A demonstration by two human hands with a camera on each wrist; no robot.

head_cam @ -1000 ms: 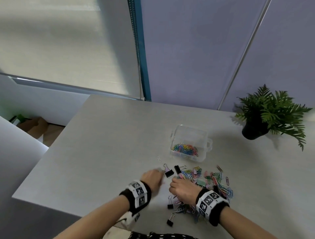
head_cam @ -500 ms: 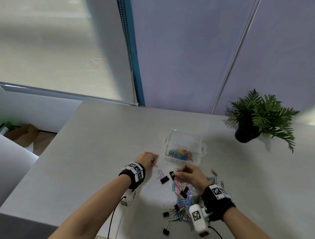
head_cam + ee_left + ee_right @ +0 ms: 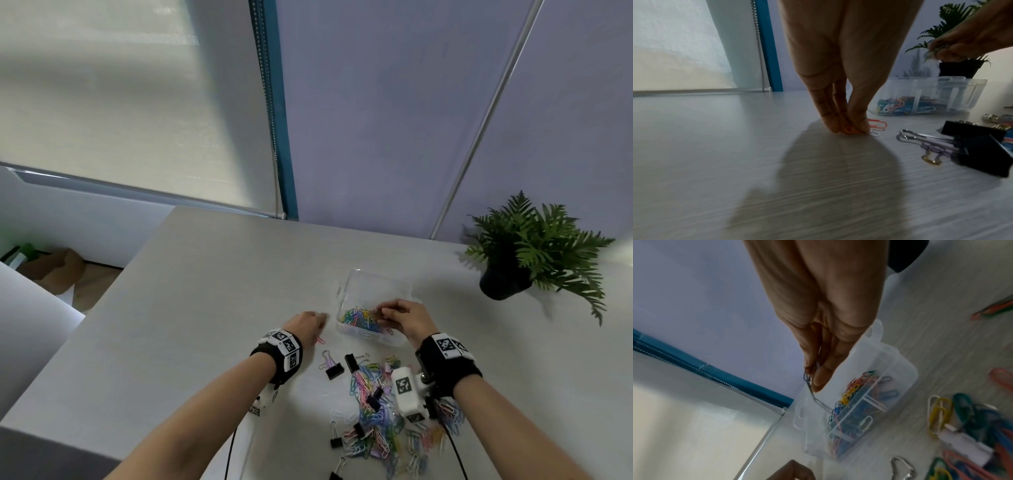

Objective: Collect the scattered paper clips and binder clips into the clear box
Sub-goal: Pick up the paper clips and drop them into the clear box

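Fingers (image 3: 859, 123) on orange paper clip (image 3: 877, 125) (left of clear box (image 3: 962, 91))

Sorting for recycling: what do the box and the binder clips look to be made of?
Box: clear, faintly frosted plastic; the clips inside show through its walls. Binder clip: matte black body, likely painted metal, with shiny silver wire handles that glint. Neither material is certain from looks alone.

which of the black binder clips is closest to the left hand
The binder clip with lilac handles, leftmost and set apart from the pile, lies nearest the left hand; the rest sit farther right or nearer the person.
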